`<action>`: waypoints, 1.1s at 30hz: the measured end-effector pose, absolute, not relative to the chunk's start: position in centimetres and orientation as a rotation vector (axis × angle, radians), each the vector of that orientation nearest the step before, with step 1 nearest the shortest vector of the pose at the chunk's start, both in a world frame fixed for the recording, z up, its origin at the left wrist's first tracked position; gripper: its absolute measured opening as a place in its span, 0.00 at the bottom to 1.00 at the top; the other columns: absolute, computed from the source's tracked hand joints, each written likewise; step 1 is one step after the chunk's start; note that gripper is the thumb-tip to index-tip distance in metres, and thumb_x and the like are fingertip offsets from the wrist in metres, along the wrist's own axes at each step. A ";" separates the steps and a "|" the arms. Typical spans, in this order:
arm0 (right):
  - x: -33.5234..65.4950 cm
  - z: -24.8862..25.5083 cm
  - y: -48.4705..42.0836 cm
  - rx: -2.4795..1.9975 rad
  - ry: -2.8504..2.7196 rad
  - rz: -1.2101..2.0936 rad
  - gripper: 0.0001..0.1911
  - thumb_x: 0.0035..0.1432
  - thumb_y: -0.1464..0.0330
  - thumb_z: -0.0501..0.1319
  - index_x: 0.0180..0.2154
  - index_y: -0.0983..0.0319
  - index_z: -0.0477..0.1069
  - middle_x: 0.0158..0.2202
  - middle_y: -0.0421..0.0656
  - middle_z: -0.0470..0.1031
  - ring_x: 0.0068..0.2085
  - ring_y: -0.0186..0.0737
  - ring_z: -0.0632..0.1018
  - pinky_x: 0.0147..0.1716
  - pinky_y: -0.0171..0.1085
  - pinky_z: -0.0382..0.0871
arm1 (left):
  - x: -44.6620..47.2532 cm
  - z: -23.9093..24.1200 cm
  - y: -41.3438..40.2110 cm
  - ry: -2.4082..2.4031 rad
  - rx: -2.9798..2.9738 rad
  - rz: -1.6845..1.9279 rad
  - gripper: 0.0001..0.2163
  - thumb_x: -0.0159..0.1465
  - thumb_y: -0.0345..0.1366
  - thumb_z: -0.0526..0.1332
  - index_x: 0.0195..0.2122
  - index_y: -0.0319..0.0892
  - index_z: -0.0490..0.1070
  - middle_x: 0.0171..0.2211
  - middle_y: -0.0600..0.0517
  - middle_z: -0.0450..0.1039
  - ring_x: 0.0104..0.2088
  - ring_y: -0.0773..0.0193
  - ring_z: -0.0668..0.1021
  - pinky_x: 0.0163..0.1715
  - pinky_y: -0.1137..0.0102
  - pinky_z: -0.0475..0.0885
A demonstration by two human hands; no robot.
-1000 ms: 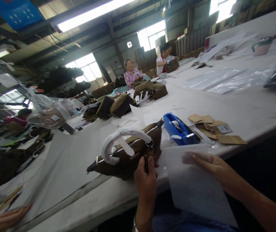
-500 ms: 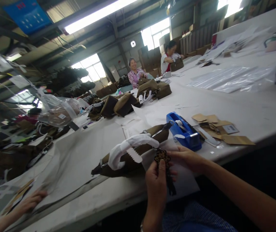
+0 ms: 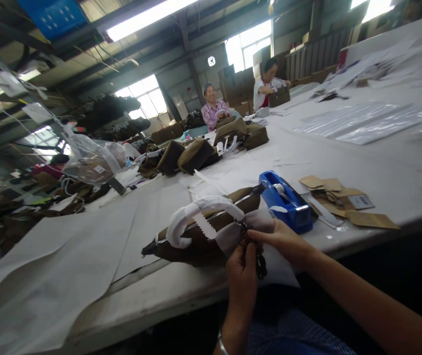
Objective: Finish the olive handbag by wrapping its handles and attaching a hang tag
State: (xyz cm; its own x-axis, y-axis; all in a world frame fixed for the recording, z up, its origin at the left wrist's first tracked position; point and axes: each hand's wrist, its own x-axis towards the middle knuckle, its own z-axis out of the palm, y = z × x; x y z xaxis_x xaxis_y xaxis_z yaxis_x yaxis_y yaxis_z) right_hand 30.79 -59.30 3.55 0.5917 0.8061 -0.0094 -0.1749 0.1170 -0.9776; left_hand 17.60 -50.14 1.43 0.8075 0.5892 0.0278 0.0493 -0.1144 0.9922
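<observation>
On the table (image 3: 399, 172) a bag (image 3: 198, 250) is laid. Its charm (image 3: 244, 237) is pinched by left hand (image 3: 242, 270) and right hand (image 3: 289, 242) fingers, seemingly for steadiness.

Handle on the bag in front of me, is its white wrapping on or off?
On. White wrapping covers the arch of the handle over the bag; no bare stretch shows.

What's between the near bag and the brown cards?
The blue tape dispenser, beside the bag, and a white serrated strip next to the brown cards. The head view shows both; dispenser nearer the bag.
</observation>
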 end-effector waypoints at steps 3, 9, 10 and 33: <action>30.9 3.9 -59.3 -1.192 -0.615 0.828 0.25 0.54 0.55 0.74 0.51 0.59 0.81 0.51 0.48 0.82 0.51 0.49 0.81 0.52 0.44 0.74 | 15.0 1.0 -49.7 0.624 1.702 0.649 0.21 0.68 0.55 0.61 0.46 0.42 0.81 0.44 0.43 0.82 0.46 0.50 0.81 0.49 0.63 0.73; 31.1 3.8 -59.4 -1.138 -0.528 0.957 0.29 0.52 0.56 0.75 0.52 0.62 0.81 0.51 0.52 0.82 0.49 0.52 0.83 0.51 0.46 0.76 | 12.1 0.7 -47.7 0.763 1.476 0.671 0.28 0.61 0.60 0.66 0.49 0.40 0.77 0.49 0.40 0.80 0.51 0.48 0.80 0.52 0.61 0.75; 31.1 3.8 -59.5 -1.143 -0.515 0.960 0.30 0.52 0.56 0.75 0.53 0.63 0.80 0.51 0.52 0.82 0.48 0.52 0.83 0.50 0.46 0.77 | 12.4 0.9 -47.6 0.689 1.410 0.563 0.30 0.62 0.62 0.64 0.51 0.39 0.77 0.51 0.39 0.80 0.53 0.47 0.80 0.54 0.59 0.75; 32.7 -0.7 -61.8 -0.915 -0.256 1.025 0.18 0.52 0.58 0.76 0.42 0.60 0.81 0.41 0.46 0.85 0.40 0.44 0.84 0.40 0.36 0.80 | 17.9 3.2 -48.2 0.683 1.637 0.540 0.15 0.63 0.44 0.67 0.41 0.37 0.84 0.42 0.44 0.85 0.45 0.47 0.85 0.49 0.60 0.77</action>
State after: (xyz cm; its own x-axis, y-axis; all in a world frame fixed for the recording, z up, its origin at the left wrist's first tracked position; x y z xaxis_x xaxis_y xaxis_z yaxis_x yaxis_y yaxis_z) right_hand 32.71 -61.77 -0.72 0.5271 0.8218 -0.2166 -0.6231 0.2004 -0.7560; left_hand 17.88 -48.16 3.20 0.7177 0.6959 -0.0246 0.1362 -0.1057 0.9850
